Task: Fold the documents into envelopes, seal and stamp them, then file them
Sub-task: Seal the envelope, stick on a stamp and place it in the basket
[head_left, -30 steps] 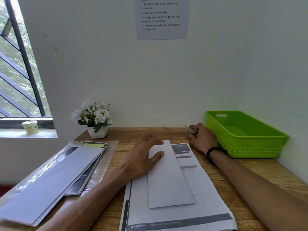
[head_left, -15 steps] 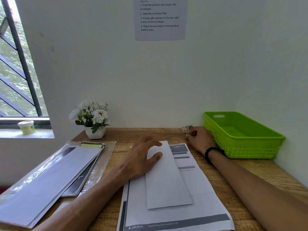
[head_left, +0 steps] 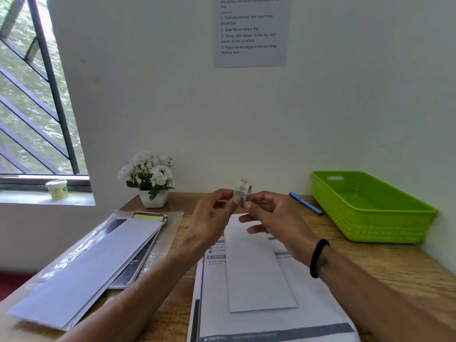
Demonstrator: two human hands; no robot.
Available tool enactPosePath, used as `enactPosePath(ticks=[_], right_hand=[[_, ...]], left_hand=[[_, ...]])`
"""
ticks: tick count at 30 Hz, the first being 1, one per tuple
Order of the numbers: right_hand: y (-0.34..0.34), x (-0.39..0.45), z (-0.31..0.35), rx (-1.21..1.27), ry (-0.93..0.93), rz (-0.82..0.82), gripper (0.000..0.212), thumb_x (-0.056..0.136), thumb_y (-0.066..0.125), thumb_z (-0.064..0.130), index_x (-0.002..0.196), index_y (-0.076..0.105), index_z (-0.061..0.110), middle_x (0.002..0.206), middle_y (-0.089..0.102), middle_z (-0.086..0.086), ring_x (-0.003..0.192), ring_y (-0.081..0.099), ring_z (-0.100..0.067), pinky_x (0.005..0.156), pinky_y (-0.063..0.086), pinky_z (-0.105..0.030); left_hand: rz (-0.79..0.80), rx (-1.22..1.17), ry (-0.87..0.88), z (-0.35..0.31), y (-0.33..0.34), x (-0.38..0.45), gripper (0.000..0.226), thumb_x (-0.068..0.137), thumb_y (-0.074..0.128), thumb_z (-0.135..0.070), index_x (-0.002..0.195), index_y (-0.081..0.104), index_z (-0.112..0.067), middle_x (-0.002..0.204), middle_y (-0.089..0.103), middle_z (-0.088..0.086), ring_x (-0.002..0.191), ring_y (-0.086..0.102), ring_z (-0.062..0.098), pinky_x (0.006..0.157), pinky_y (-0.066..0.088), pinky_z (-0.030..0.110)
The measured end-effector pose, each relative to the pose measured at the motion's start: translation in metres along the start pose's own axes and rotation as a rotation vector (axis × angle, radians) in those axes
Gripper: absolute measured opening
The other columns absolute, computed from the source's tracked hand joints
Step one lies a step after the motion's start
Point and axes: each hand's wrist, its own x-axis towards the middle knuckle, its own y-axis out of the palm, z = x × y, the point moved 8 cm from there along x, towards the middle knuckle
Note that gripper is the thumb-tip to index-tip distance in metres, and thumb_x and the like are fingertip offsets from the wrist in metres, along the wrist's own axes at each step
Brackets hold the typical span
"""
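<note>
Wooden desk [head_left: 385,262] carries all items. Printed sheet [head_left: 308,314] lies at its near middle; sealed white envelope [head_left: 256,272] rests on that sheet. Green basket [head_left: 375,208] stands right of the envelope. Above the envelope, left hand [head_left: 209,218] and right hand [head_left: 276,218] pinch a small stamp strip [head_left: 242,190] between fingertips.

Bare desk [head_left: 385,265] lies open between the printed sheets [head_left: 320,307] and the green basket [head_left: 370,211], wide enough for a hand to pass. A blue pen [head_left: 305,203] lies near the basket's back corner. On the left, a stack of envelopes [head_left: 93,265] fills the desk, and a flower pot [head_left: 153,197] stands against the wall behind it.
</note>
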Motion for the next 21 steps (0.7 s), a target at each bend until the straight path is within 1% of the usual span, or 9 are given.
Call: enactPosePath(ticks=[3, 5, 7, 9, 10, 13, 15, 17, 21], right_hand=[[-0.005, 0.002, -0.002, -0.072, -0.004, -0.057, 0.013, 0.096, 0.072, 0.018, 0.108, 0.072, 0.015, 0.099, 0.080, -0.004, 0.083, 0.079, -0.016, 0.069, 0.066, -0.041], [-0.013, 0.004, 0.002, -0.172, -0.079, -0.141, 0.009, 0.094, 0.074, 0.022, 0.102, 0.072, 0.019, 0.096, 0.078, -0.001, 0.083, 0.077, -0.016, 0.065, 0.065, -0.037], [-0.023, 0.004, 0.011, -0.315, -0.211, -0.245, 0.008, 0.092, 0.075, 0.024, 0.098, 0.070, 0.021, 0.093, 0.075, 0.005, 0.083, 0.073, -0.012, 0.064, 0.063, -0.026], [-0.027, 0.000, 0.023, -0.450, -0.347, -0.303, 0.010, 0.092, 0.074, 0.024, 0.098, 0.067, 0.022, 0.096, 0.070, 0.008, 0.081, 0.068, -0.005, 0.063, 0.054, -0.013], [-0.027, -0.002, 0.029, -0.495, -0.409, -0.311, 0.011, 0.091, 0.074, 0.023, 0.099, 0.066, 0.022, 0.099, 0.067, 0.008, 0.080, 0.067, -0.004, 0.063, 0.052, -0.011], [-0.020, -0.003, 0.037, -0.583, -0.501, -0.256, 0.008, 0.091, 0.076, 0.023, 0.098, 0.072, 0.024, 0.100, 0.061, 0.007, 0.078, 0.065, -0.005, 0.066, 0.053, -0.014], [-0.013, -0.002, 0.033, -0.636, -0.511, -0.183, 0.013, 0.091, 0.076, 0.024, 0.104, 0.075, 0.025, 0.100, 0.060, 0.007, 0.079, 0.065, -0.004, 0.070, 0.053, -0.013], [-0.008, -0.001, 0.027, -0.683, -0.520, -0.135, 0.019, 0.092, 0.074, 0.023, 0.112, 0.076, 0.024, 0.102, 0.059, 0.007, 0.080, 0.064, -0.003, 0.072, 0.050, -0.010], [-0.008, 0.001, 0.021, -0.701, -0.520, -0.129, 0.021, 0.093, 0.071, 0.020, 0.114, 0.077, 0.024, 0.101, 0.059, 0.009, 0.083, 0.064, -0.004, 0.074, 0.051, -0.012]], left_hand=[[-0.017, -0.012, -0.018, 0.004, -0.001, 0.002, 0.018, 0.097, 0.068, -0.042, 0.107, 0.077, -0.031, 0.098, 0.078, -0.011, 0.094, 0.071, 0.005, 0.084, 0.058, 0.033], [-0.012, 0.010, -0.038, 0.007, -0.001, 0.003, 0.019, 0.096, 0.068, -0.045, 0.106, 0.077, -0.031, 0.098, 0.078, -0.009, 0.095, 0.071, 0.007, 0.081, 0.057, 0.031], [0.021, 0.053, -0.058, 0.009, 0.002, 0.003, 0.021, 0.097, 0.067, -0.044, 0.108, 0.076, -0.029, 0.101, 0.078, -0.009, 0.095, 0.070, 0.006, 0.079, 0.057, 0.027], [0.055, 0.113, -0.043, 0.008, 0.007, 0.001, 0.025, 0.098, 0.064, -0.044, 0.112, 0.075, -0.025, 0.107, 0.076, -0.010, 0.095, 0.069, 0.003, 0.074, 0.055, 0.018], [0.065, 0.128, -0.025, 0.008, 0.008, 0.000, 0.028, 0.098, 0.063, -0.046, 0.113, 0.074, -0.025, 0.109, 0.075, -0.011, 0.095, 0.068, 0.002, 0.073, 0.054, 0.017], [0.072, 0.152, 0.037, 0.006, 0.010, -0.001, 0.034, 0.094, 0.062, -0.054, 0.110, 0.075, -0.027, 0.110, 0.072, -0.013, 0.097, 0.067, 0.003, 0.072, 0.052, 0.021], [0.069, 0.196, 0.076, 0.004, 0.011, -0.002, 0.026, 0.097, 0.063, -0.046, 0.108, 0.076, -0.026, 0.111, 0.068, -0.013, 0.097, 0.066, 0.002, 0.070, 0.052, 0.018], [0.063, 0.220, 0.125, 0.000, 0.012, -0.004, 0.021, 0.099, 0.064, -0.040, 0.108, 0.076, -0.025, 0.113, 0.062, -0.013, 0.098, 0.064, -0.001, 0.072, 0.055, 0.017], [0.089, 0.259, 0.175, -0.002, 0.014, -0.007, 0.021, 0.098, 0.067, -0.040, 0.112, 0.074, -0.027, 0.120, 0.053, -0.011, 0.103, 0.062, 0.000, 0.079, 0.056, 0.017]])
